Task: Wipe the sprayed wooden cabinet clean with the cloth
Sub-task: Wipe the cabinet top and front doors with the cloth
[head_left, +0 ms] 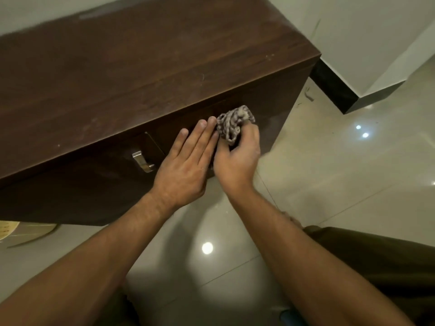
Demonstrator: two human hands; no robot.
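Against cabinet [141,74] front, right hand [237,158] gripping cloth [234,124], no readable writing

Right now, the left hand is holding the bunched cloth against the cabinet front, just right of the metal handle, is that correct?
Not quite: in the head view the right hand holds the bunched cloth against the cabinet front, right of the metal handle. The left hand lies flat beside it.
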